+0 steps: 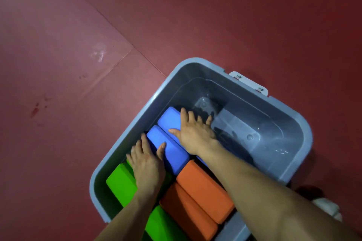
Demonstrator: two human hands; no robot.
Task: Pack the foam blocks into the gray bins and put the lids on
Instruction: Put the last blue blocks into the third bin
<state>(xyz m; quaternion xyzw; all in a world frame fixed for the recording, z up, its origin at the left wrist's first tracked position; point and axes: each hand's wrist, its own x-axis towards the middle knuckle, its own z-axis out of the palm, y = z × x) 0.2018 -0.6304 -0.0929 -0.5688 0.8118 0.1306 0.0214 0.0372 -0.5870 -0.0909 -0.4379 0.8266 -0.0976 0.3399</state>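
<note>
- Blue rectangular foam blocks, a near one (172, 154) and a far one (169, 118), are lying side by side, touching, inside the open gray plastic bin (244, 129), against its left wall.
- Each blue block's long axis is running across the bin's width, one end pointing at the left wall, parallel to its neighbour; this crosswise lay is probably letting the rows nest without gaps.
- Left hand (147, 164) is grasping the near blue block, fingers dropping down its left end beside the wall and thumb lying on top, seemingly seating it.
- Right hand (195, 133) is lying released and flat on the far blue block, fingers spread over its far edge, likely steadying it.
- Two orange foam blocks (203, 184) and two green foam blocks (121, 180) are filling the bin's near part on the same crosswise axis.
- Bare bin bottom is showing beyond the blue blocks; no lid is showing.
- White latch (248, 83) is hanging on the bin's far wall; the bin is standing on a red floor (78, 45).
</note>
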